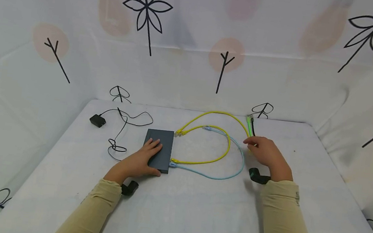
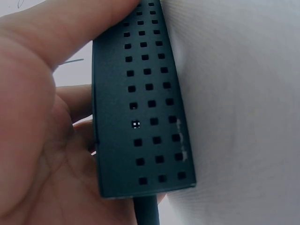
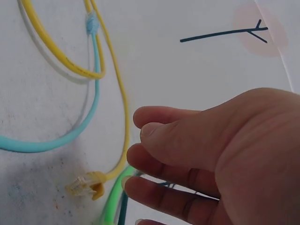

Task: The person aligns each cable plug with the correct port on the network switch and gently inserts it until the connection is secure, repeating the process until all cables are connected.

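Observation:
My left hand (image 1: pixel 137 161) lies over a dark grey network switch (image 1: pixel 164 150), fingers spread on its top and thumb along the near edge. The left wrist view shows its vented side (image 2: pixel 150 112) beside my thumb. Yellow network cables (image 1: pixel 228 145) and a light blue network cable (image 1: pixel 215 177) run from the switch's right side. My right hand (image 1: pixel 265 153) is by the far yellow cable, fingers loosely bent with nothing visible between them. A yellow cable's clear plug (image 3: pixel 84 185) hangs free near those fingertips. Beside it run a green cable (image 3: pixel 112 199) and a black one (image 3: pixel 123 208).
A black power adapter (image 1: pixel 98 120) lies at the back left, its thin tangled cord (image 1: pixel 119 131) leading toward the switch. The blue cable's other plug (image 1: pixel 207 128) rests loose near the yellow loop. Patterned cloth (image 1: pixel 184 73) hangs behind the white table (image 1: pixel 195 214).

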Demonstrator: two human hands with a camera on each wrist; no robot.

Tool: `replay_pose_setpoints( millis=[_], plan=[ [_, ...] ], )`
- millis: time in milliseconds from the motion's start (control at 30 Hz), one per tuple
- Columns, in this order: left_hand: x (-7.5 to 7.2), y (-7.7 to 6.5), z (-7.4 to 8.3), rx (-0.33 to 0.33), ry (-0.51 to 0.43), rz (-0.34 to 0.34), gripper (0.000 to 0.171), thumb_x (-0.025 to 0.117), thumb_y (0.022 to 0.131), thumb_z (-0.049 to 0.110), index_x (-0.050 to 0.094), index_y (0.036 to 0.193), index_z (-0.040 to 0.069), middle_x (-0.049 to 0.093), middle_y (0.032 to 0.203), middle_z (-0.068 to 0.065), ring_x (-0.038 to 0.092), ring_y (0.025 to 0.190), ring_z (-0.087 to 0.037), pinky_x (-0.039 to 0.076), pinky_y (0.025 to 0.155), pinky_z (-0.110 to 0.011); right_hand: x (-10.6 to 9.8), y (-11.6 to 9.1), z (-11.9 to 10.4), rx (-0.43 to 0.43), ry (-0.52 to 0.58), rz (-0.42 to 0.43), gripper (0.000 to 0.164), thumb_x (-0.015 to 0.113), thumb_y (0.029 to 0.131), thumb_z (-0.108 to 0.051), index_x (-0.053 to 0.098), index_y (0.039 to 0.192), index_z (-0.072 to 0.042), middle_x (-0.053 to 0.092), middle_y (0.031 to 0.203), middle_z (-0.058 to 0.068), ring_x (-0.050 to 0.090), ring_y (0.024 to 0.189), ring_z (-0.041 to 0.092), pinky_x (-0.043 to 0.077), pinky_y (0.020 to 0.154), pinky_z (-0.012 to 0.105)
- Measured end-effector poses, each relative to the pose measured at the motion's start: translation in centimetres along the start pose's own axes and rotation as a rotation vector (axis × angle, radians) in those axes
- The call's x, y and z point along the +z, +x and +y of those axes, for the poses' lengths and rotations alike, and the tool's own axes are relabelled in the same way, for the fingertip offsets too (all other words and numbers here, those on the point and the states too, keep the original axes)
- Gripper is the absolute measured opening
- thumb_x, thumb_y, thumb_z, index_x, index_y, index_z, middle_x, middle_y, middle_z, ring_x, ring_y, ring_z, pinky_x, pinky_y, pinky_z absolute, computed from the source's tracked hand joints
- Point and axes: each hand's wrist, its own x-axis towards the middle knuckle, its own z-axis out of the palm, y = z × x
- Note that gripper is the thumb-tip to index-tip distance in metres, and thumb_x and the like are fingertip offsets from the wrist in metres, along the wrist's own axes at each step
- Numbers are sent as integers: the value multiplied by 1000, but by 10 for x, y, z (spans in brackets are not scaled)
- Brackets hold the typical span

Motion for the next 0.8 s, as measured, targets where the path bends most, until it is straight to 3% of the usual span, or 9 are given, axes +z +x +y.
replay_pose_setpoints(
  millis=[467,633,800],
  plan=[
    [-2,-1,2,2,-12,3,101,77,79,48,20,156,18,6,165,1,-6,152,-27,21,118,-53,2,3,4,54,-52,-28,35,41,98,-12,62,125,-3,59,124,28,55,113,41,45,94,55],
    [-1,0,0,7,-7,3,100,76,79,49,20,156,18,6,165,1,-7,152,-27,21,118,-53,9,8,5,78,-61,-21,37,39,96,-10,62,123,-3,60,121,26,56,104,37,46,91,52],
    [-1,-1,1,4,-17,0,100,76,79,48,20,156,19,6,165,1,-7,152,-27,21,118,-53,18,12,7,78,-110,3,36,39,97,-9,64,121,-2,60,124,27,55,110,42,45,93,55]
  ],
)
